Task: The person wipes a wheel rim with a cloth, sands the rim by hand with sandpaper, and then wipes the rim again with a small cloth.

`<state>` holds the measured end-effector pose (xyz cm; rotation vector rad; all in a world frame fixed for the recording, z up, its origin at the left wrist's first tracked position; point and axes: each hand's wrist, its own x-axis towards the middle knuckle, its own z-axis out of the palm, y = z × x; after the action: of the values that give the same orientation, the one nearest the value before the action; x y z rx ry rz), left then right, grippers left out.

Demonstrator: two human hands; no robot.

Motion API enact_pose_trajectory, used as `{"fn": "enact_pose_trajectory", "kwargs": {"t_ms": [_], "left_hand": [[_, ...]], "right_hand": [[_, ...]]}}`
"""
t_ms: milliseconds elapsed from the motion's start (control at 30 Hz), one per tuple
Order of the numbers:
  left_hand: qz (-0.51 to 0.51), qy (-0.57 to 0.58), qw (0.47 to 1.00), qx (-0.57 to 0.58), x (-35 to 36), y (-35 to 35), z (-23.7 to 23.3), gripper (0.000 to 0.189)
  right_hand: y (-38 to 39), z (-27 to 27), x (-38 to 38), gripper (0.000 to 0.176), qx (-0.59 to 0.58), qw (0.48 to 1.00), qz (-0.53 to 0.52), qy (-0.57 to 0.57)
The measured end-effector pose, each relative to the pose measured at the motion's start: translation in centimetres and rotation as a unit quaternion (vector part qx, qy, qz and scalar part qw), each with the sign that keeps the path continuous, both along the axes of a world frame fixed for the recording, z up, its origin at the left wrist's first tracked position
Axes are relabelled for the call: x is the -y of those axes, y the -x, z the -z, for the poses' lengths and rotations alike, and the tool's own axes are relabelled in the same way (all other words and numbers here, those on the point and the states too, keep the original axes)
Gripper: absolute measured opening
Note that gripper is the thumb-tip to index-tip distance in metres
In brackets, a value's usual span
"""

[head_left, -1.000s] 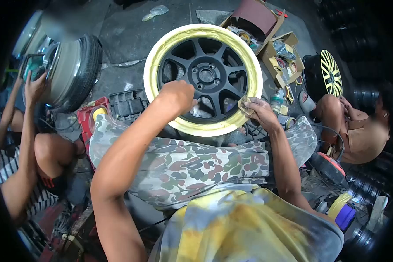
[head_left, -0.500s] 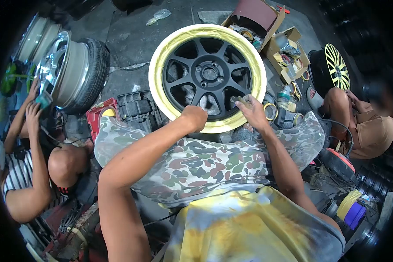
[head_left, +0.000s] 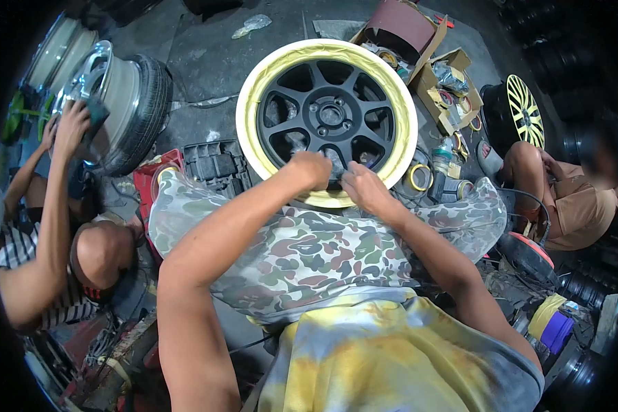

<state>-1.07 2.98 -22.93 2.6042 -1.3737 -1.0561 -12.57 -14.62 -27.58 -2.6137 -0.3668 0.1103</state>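
Observation:
A black multi-spoke wheel rim [head_left: 332, 115] lies in front of me, its outer lip covered with pale yellow tape [head_left: 253, 86]. My left hand [head_left: 310, 170] is closed over the lower part of the rim, near a lower spoke, its fingers curled; what it holds, if anything, cannot be made out. Just right of it, my right hand [head_left: 365, 185] has its fingers bent together at the tips, over the taped lower lip. Something small may be between those fingers, but it is too small to name.
At left a person's hand [head_left: 72, 127] holds a dark pad against a chrome rim [head_left: 120, 103]. Another person [head_left: 580, 196] sits at right beside a yellow-spoked wheel [head_left: 527, 110]. Cardboard boxes [head_left: 438, 103] with tape rolls stand upper right; a black tool case [head_left: 216, 170] lies left.
My right hand has moved left and slightly down, close to my left hand, and its fingers have drawn together. The left person's hands have moved up and right along the chrome rim.

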Motion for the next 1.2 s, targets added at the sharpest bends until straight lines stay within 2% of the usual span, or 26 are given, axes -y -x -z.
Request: {"fn": "enact_pose_trajectory", "kwargs": {"t_ms": [33,100,233,300,333,367,433,467,500,567,600,667,700,767,833,900,933,967,1000,1033,1067,1100,1133,1167,1200], "left_hand": [[0.0,0.0,1.0,0.0,0.0,-0.7,-0.6,0.035],[-0.067,0.028,0.997,0.024,-0.2,-2.1,-1.7,0.035],[-0.145,0.059,0.985,0.076,-1.7,-4.8,-0.7,0.035],[-0.18,0.11,0.957,0.199,-2.6,-5.6,0.5,0.034],[-0.189,0.111,0.955,0.198,-2.9,-6.0,0.9,0.037],[-0.192,0.11,0.955,0.196,-3.3,-6.0,1.4,0.037],[-0.2,0.094,0.959,0.179,-3.7,-5.9,2.4,0.038],[-0.199,0.095,0.959,0.177,-3.8,-5.8,3.1,0.038],[-0.18,0.068,0.962,0.195,-3.7,-5.8,3.8,0.039],[-0.159,0.041,0.963,0.212,-3.4,-6.0,4.1,0.039],[-0.151,0.037,0.967,0.203,-3.4,-6.2,3.9,0.038],[-0.146,0.031,0.97,0.192,-3.5,-6.5,3.7,0.037],[-0.151,0.023,0.971,0.185,-3.3,-6.6,3.4,0.036],[-0.158,0.017,0.972,0.174,-2.8,-6.6,2.9,0.035],[-0.176,-0.022,0.973,0.148,-2.4,-6.5,1.0,0.025],[-0.165,-0.001,0.974,0.153,-2.7,-6.9,2.2,0.028],[-0.151,0.017,0.976,0.156,-3.0,-7.0,2.4,0.033],[-0.153,0.016,0.976,0.155,-3.3,-6.9,2.8,0.033],[-0.153,0.021,0.975,0.159,-3.4,-6.7,2.8,0.034],[-0.153,0.028,0.974,0.164,-3.3,-6.6,2.7,0.035],[-0.155,0.03,0.974,0.163,-3.3,-6.5,2.6,0.035],[-0.155,0.032,0.974,0.161,-3.4,-6.4,2.4,0.036],[-0.154,0.034,0.975,0.158,-3.4,-6.4,2.4,0.037],[-0.157,0.035,0.974,0.157,-3.4,-6.4,2.4,0.037],[-0.157,0.04,0.974,0.159,-3.3,-6.4,2.6,0.037]], "right_hand": [[-0.2,0.4,-0.7,0.017,-0.005,0.999,-0.017,0.043],[-1.4,1.1,-3.1,0.021,-0.045,0.998,0.021,0.045],[-4.1,-1.0,-4.3,0.024,-0.115,0.992,0.025,-0.04],[-5.2,-2.2,-2.9,0.024,-0.142,0.973,-0.031,-0.179],[-5.9,-1.9,-1.8,0.025,-0.097,0.981,-0.008,-0.17],[-6.5,-1.7,-0.4,0.026,-0.075,0.978,0.06,-0.184],[-7.9,-2.1,2.8,0.024,0.007,0.989,0.125,-0.079],[-8.6,-1.4,4.5,0.022,0.066,0.991,0.104,-0.059],[-9.3,-1.8,5.5,0.018,0.059,0.995,0.079,-0.014],[-11.0,-2.1,6.8,0.015,0.114,0.988,-0.092,0.045],[-12.3,-1.8,7.1,0.015,0.114,0.988,-0.092,0.044],[-14.5,-1.1,7.0,0.015,0.113,0.937,-0.252,0.213],[-14.9,-1.5,6.6,0.015,0.111,0.937,-0.255,0.213],[-15.7,-2.3,5.8,0.017,0.094,0.894,-0.293,0.326],[-15.0,-1.9,4.8,0.018,0.061,0.889,-0.257,0.373],[-15.0,-1.8,4.1,0.025,-0.072,0.927,-0.179,0.322],[-15.1,-0.4,4.6,0.031,-0.055,0.945,-0.174,0.273],[-15.6,1.4,5.1,0.031,-0.056,0.944,-0.177,0.271],[-16.4,3.6,6.0,0.029,-0.047,0.965,-0.154,0.205],[-16.9,3.7,6.1,0.028,-0.036,0.981,-0.129,0.14],[-16.9,3.7,6.4,0.028,-0.036,0.981,-0.13,0.142],[-16.5,2.1,5.6,0.026,-0.212,0.974,0.056,-0.052],[-16.0,1.3,5.2,0.025,-0.366,0.867,0.237,-0.242],[-15.4,1.4,5.0,0.025,-0.366,0.868,0.235,-0.24],[-15.0,2.4,4.8,0.024,-0.346,0.831,0.303,-0.313]]}}
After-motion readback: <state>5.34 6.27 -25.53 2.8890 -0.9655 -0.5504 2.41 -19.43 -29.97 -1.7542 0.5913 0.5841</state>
